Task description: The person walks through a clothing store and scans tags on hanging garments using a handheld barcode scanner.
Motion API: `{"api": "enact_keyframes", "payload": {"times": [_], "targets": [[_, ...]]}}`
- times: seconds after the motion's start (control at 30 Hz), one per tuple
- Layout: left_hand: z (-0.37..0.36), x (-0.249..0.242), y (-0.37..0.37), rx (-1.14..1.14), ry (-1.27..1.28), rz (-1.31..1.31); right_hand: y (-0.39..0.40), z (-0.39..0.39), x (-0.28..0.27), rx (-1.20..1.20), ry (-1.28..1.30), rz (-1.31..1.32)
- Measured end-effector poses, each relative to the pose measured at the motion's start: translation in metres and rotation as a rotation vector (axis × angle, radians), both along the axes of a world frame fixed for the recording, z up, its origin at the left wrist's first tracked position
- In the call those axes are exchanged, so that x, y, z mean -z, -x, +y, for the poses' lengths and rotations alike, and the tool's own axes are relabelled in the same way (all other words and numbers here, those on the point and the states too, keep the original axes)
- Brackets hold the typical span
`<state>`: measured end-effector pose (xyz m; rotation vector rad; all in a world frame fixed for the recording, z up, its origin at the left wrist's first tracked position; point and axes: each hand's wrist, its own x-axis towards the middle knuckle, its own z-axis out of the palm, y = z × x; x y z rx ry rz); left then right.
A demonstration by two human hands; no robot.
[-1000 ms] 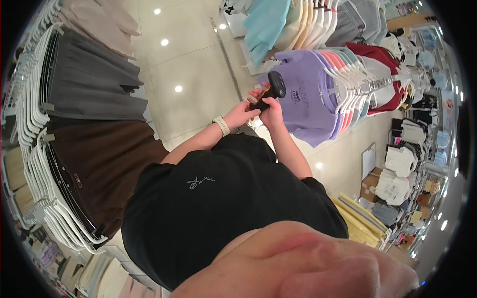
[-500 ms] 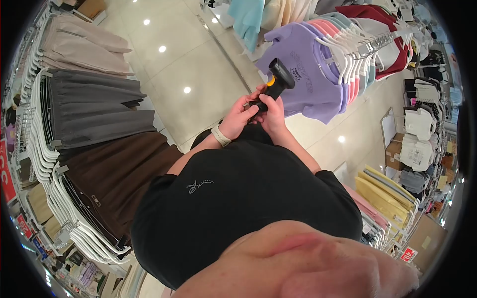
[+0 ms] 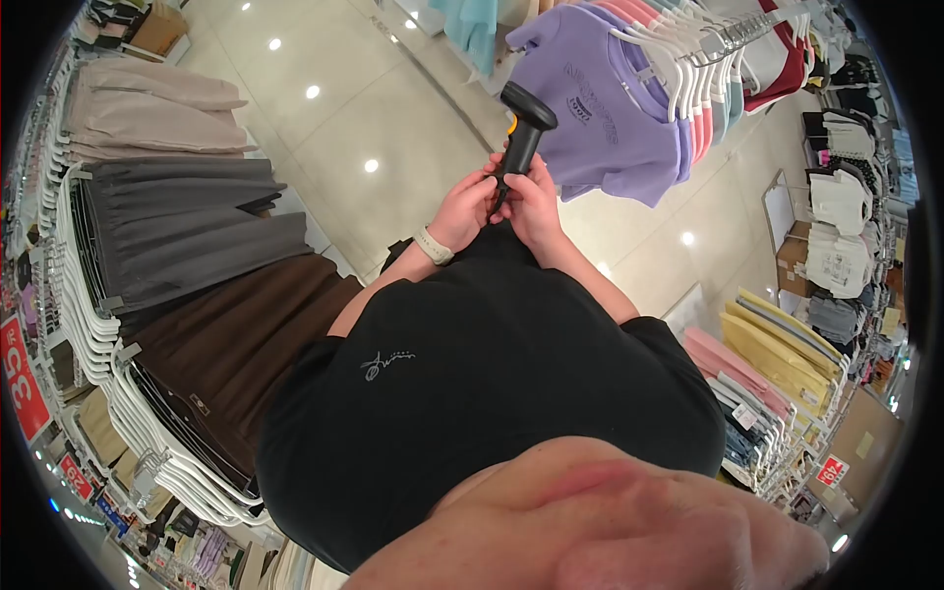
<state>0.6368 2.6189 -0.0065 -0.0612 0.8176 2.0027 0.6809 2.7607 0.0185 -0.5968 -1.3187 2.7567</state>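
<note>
A black handheld barcode scanner [image 3: 521, 147] with a yellow trigger is held in front of my body, its head pointing away from me. My left hand [image 3: 464, 210], wearing a pale watch [image 3: 433, 246] on the wrist, wraps the handle from the left. My right hand [image 3: 533, 205] closes on the same handle from the right. Both thumbs lie on the handle's near side, and some of the fingers behind it are hidden. Just beyond the scanner, to the right, hangs a purple sweatshirt [image 3: 590, 108] with lettering on its front.
Grey shorts [image 3: 187, 226] and brown shorts [image 3: 236, 344] hang on a rack at left. At right are yellow garments [image 3: 777, 344] on hangers and cardboard boxes [image 3: 793, 261]. A red price sign [image 3: 22, 379] stands at far left. Shiny floor tiles [image 3: 344, 118] lie ahead.
The scanner has turned more upright and shifted slightly left and away from my body, both hands still on it. My view has shifted a little over the racks.
</note>
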Motion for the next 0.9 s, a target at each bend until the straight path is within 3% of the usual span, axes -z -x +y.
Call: {"api": "enact_keyframes", "payload": {"times": [0.17, 0.9], "targets": [[0.0, 0.015, -0.002, 0.029, -0.035, -0.045, -0.007, 0.004, 0.024, -0.059, 0.016, 0.016], [0.006, 0.01, -0.004, 0.108, -0.002, -0.11, -0.017, -0.007, 0.024, -0.001, -0.203, 0.141]]}}
